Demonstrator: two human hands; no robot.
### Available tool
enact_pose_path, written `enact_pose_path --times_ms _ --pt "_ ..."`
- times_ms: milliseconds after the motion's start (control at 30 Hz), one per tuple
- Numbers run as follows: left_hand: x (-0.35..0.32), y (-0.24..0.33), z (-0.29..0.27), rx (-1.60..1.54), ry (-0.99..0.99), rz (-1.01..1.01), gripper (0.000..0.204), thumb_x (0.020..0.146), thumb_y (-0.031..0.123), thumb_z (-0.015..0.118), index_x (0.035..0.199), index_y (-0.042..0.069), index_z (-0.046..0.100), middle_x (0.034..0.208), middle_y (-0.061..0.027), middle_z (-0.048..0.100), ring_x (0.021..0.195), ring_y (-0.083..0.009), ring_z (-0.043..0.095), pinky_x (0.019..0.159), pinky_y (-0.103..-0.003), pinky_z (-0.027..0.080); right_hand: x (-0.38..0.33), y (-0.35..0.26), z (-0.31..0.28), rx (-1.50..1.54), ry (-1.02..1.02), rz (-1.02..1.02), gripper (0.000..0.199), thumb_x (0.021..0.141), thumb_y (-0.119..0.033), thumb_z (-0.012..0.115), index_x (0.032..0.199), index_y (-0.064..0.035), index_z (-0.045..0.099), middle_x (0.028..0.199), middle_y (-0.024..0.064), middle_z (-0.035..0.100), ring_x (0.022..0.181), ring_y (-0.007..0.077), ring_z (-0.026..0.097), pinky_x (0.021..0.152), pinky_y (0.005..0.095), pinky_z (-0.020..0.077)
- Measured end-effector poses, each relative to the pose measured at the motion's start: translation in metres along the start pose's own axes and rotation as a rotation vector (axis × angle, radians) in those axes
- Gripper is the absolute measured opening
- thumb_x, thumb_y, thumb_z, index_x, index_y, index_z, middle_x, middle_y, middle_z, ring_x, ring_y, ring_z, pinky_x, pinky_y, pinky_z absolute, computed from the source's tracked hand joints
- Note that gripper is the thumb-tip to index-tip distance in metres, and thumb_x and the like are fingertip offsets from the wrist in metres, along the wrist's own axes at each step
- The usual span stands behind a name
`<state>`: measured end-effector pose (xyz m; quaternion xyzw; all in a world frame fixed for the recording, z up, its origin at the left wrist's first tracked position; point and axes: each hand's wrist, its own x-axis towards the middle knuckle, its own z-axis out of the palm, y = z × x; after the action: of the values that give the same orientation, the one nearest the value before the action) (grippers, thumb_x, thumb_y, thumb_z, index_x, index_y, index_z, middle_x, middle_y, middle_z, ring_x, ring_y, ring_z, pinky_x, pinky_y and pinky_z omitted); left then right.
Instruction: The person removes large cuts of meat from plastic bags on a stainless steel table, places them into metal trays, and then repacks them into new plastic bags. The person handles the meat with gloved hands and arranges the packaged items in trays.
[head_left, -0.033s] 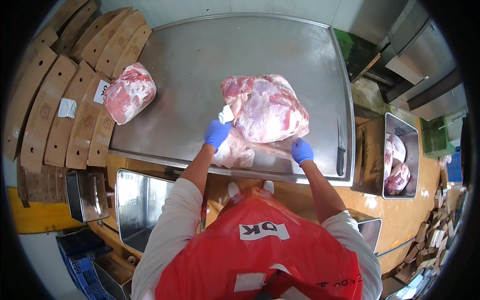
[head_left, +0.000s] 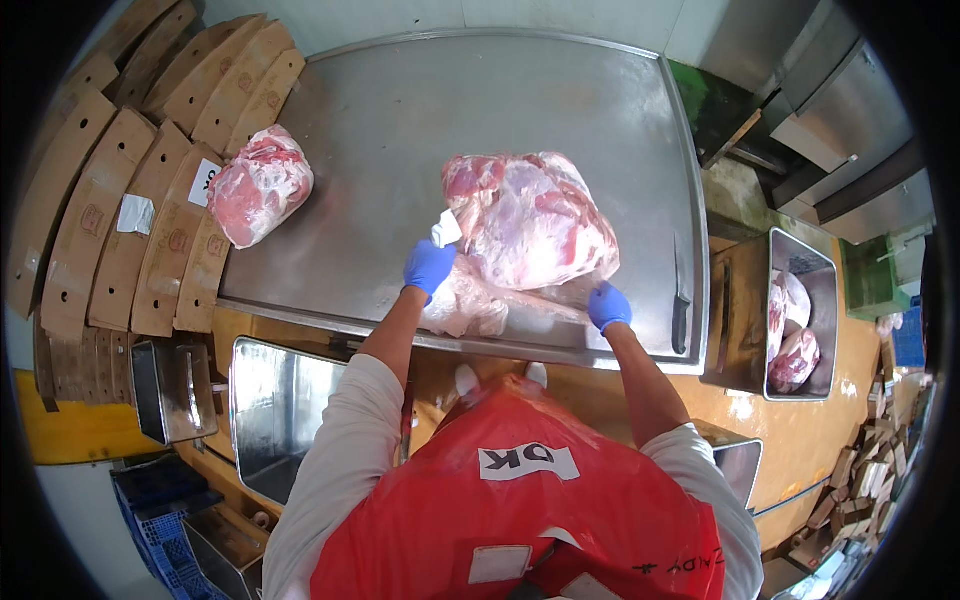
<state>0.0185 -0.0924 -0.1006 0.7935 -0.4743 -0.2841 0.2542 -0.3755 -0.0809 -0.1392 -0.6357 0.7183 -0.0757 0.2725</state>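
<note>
A large raw meat cut (head_left: 535,220) lies on the steel table in front of me. Crumpled clear plastic film (head_left: 468,303) bunches along its near side and stretches as a strip toward the right. My left hand (head_left: 430,268), in a blue glove, is closed at the film's left end, beside a small white piece (head_left: 446,229) that could be paper or folded plastic. On the right, my blue-gloved right hand (head_left: 608,307) is closed on the film's edge close to the meat's lower right corner. A dark-handled knife (head_left: 681,310) rests near the table's right edge.
Another raw meat piece (head_left: 262,188) sits at the table's left, against stacked flattened cartons (head_left: 160,225). The steel table (head_left: 380,130) has a raised rim. On the right stands a metal bin (head_left: 830,330) holding meat; another metal bin (head_left: 265,440) is below left.
My left hand has shifted slightly left and my right hand slightly right and down, spreading a little farther apart with the film. The meat has barely moved.
</note>
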Motion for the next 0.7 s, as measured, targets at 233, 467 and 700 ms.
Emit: enact_pose_path --times_ms 233,467,700 --pt "0.003 -0.032 -0.010 0.021 0.146 0.072 0.035 0.082 0.031 0.068 0.093 -0.001 0.072 0.086 -0.0253 0.071 0.087 -0.0428 0.070 0.071 -0.048 0.054 0.050 0.134 0.006 0.615 0.323 0.284 0.028 0.090 -0.019 0.053 0.090 0.0054 0.068 0.080 0.0217 0.068 0.070 0.0372 0.065 0.070 0.0448 0.0527" --pt "0.004 -0.032 -0.010 -0.177 0.155 0.164 0.031 0.084 0.024 0.067 0.093 -0.005 0.069 0.080 -0.0211 0.071 0.079 -0.0343 0.072 0.067 -0.045 0.051 0.048 0.110 -0.014 1.156 0.473 0.175 0.016 0.088 -0.010 0.056 0.094 -0.0001 0.067 0.083 0.0055 0.063 0.077 0.0182 0.059 0.075 0.0344 0.0500" --pt "0.012 -0.029 -0.001 -0.339 0.195 0.122 0.030 0.083 0.017 0.067 0.097 -0.010 0.067 0.084 -0.0165 0.072 0.079 -0.0295 0.070 0.069 -0.043 0.050 0.029 0.015 -0.068 1.085 -0.016 -0.217 0.040 0.089 -0.015 0.060 0.126 0.0015 0.061 0.116 0.0119 0.067 0.114 0.0199 0.058 0.102 0.0319 0.0435"
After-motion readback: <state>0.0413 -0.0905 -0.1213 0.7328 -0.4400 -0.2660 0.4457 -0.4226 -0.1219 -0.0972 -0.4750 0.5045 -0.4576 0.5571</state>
